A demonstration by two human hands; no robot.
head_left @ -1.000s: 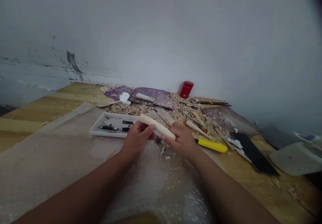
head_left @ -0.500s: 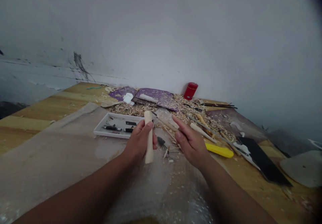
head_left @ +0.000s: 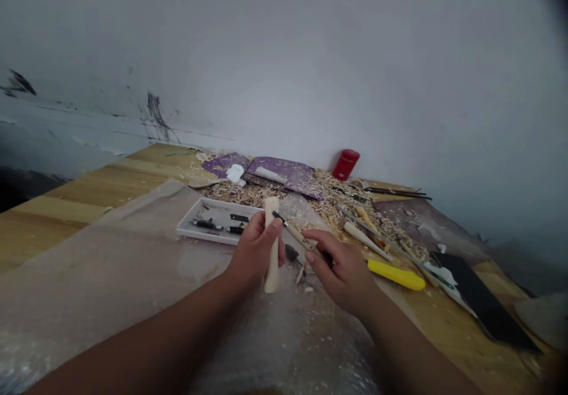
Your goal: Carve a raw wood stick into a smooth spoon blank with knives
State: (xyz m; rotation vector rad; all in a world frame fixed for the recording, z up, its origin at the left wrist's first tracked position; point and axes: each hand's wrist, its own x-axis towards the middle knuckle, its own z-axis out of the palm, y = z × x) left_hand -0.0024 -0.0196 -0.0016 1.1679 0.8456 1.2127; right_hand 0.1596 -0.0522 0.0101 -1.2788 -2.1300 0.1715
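Observation:
My left hand point(head_left: 256, 245) is closed around a pale, roughly cylindrical piece of wood point(head_left: 271, 271), held upright with its top end sticking out above the thumb. In my right hand point(head_left: 344, 268) is a carving knife point(head_left: 298, 234) with a wooden handle and a short dark blade. The blade tip points left and meets or nearly meets the upper part of the wood, just above my left thumb; whether it touches I cannot tell. Below the knife, a dark pointed blade point(head_left: 291, 253) lies on the plastic sheet among chips.
A white tray point(head_left: 186, 232) with black-handled tools lies left of the wood. Shavings point(head_left: 331, 191) heap behind, near purple sheets point(head_left: 284, 167) and a red can point(head_left: 346, 164). To the right are a yellow handle point(head_left: 396, 274) and a black flat plate point(head_left: 486, 303). Plastic sheeting point(head_left: 133, 265) covers the table.
The knife's tip has come against or close to the wood, and my right index finger, stretched out before, now bends onto the handle. The whole scene has shifted slightly right in view.

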